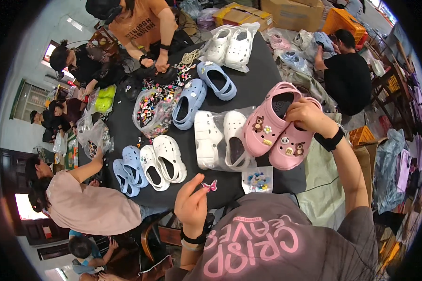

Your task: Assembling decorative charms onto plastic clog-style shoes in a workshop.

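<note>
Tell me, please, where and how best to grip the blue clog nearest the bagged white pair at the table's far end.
I'd take the blue clog by its heel rim, probably from the near right: that end points this way, and its open top leaves room inside.

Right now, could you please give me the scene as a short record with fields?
Left hand: holds a butterfly charm at the fingertips
Right hand: holds two pink clogs
On the pink clogs: bear charms on both, among others
Table: black, bearing white clogs and blue clogs
Charm supply: clear bag of mixed colours, left of the bagged white pair
Far side: person in orange
</note>
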Available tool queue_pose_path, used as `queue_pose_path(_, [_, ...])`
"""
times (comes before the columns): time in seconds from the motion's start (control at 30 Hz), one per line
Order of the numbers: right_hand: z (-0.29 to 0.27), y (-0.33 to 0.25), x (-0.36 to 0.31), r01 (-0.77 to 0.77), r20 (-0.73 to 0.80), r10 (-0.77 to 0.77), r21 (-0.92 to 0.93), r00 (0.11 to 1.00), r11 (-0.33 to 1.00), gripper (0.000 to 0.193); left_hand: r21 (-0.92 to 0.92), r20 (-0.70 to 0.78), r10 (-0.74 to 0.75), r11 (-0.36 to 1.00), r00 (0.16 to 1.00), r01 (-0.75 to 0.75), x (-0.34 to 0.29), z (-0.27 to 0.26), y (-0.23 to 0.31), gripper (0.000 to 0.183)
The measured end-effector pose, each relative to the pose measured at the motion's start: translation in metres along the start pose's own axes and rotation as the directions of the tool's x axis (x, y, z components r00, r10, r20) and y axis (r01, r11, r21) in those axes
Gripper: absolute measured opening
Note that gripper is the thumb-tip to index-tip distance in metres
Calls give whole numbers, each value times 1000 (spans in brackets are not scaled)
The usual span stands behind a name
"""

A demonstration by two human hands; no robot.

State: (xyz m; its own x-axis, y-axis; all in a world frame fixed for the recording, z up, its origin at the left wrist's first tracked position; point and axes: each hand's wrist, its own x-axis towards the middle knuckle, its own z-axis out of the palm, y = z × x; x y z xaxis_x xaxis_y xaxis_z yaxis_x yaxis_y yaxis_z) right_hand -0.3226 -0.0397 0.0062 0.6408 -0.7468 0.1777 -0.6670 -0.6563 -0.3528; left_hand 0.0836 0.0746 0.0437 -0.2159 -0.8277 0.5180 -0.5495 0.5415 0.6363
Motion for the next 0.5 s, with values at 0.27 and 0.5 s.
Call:
queue_pose_path(0.27, [65, 48, -32, -150, -113, 149, 3, 982, 989, 22, 173, -119, 192, 970, 974, -170, 5, 12, 3, 27])
queue_pose_path(0.5, [113, 65, -45, -210, -160, 226, 109, 961, 971, 21, 107, 23, 92, 990, 995, -94, 8, 39, -17, 23])
